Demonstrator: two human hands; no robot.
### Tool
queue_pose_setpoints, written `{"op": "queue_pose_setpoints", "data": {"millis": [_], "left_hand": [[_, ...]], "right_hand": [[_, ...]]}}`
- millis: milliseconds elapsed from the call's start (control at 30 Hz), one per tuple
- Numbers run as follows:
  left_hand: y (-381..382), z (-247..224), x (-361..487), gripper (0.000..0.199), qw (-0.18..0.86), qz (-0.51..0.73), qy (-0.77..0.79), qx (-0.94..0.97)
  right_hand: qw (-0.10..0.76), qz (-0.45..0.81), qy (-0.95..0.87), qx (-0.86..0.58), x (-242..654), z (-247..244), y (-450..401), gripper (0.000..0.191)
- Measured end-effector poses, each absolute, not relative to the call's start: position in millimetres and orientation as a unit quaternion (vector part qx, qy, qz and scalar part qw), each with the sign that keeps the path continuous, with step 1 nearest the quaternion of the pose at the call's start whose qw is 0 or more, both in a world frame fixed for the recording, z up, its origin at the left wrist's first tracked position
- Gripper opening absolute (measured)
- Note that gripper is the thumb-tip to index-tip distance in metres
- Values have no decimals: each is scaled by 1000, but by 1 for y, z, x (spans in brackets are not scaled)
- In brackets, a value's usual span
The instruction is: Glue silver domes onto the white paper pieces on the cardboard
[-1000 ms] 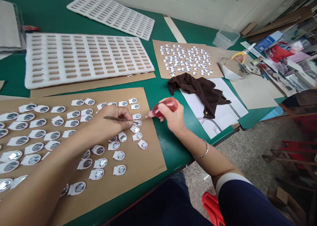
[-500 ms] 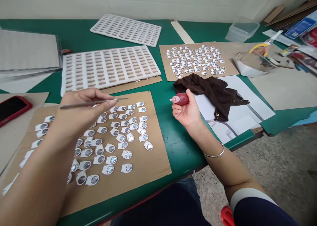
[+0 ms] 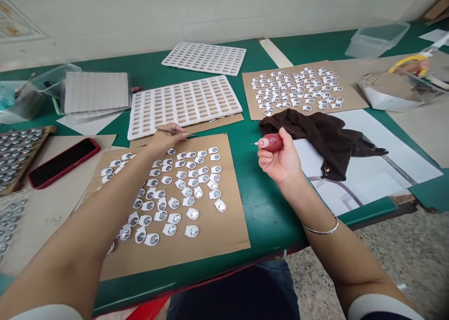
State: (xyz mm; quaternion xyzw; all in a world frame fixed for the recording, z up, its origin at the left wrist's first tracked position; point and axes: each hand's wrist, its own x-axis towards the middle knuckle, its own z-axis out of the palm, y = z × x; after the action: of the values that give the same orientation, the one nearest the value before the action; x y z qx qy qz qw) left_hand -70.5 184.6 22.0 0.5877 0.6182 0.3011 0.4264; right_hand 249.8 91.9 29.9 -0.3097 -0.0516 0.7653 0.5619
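My left hand (image 3: 167, 138) is closed on a pair of thin metal tweezers (image 3: 171, 132), whose tip points right over the far edge of a cardboard sheet (image 3: 231, 226). Below it, rows of small white tabs with round silvery discs (image 3: 191, 231) lie spread on that cardboard, some of them hidden by my left forearm. To the right, my right hand (image 3: 280, 163) grips a small red squeeze bottle (image 3: 272, 142). The bottle's thin needle tip points left, above the green table (image 3: 263, 207). Beside that hand lies a crumpled dark brown cloth (image 3: 326, 137).
Two white slotted trays (image 3: 185, 102) lie at the back. Another cardboard sheet (image 3: 250, 95) with many disc tabs is at the back right, near an open box (image 3: 386, 95) with yellow-handled scissors (image 3: 409, 62). A red-cased phone (image 3: 65, 163) lies on the left.
The view has swung left, bringing the phone and a rack of discs more fully into sight. My left hand has moved toward the cardboard's far edge, still with the tweezers; the right keeps the bottle.
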Motion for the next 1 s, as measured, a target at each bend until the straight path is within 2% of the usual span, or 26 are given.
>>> {"op": "queue_pose_setpoints", "data": {"millis": [233,467,600,700,800,900,1000], "left_hand": [[190,10,-72,23,415,323,611,592],[166,9,-60,28,437,309,598,597],[156,11,-56,31,432,305,609,591],[146,20,-52,26,410,336,601,598],[122,38,-46,22,376,363,597,609],[83,56,-41,23,341,333,611,631],[43,59,-40,16,324,320,608,650]], "right_hand": [[553,768,-43,-321,249,28,93,45],[545,769,-62,-328,245,26,93,45],[543,750,-88,-368,243,24,93,48],[554,719,-113,-404,241,21,93,50],[550,717,-132,-407,239,18,93,52],[530,733,-150,-400,238,12,93,54],[508,743,-163,-404,234,7,93,55]]}}
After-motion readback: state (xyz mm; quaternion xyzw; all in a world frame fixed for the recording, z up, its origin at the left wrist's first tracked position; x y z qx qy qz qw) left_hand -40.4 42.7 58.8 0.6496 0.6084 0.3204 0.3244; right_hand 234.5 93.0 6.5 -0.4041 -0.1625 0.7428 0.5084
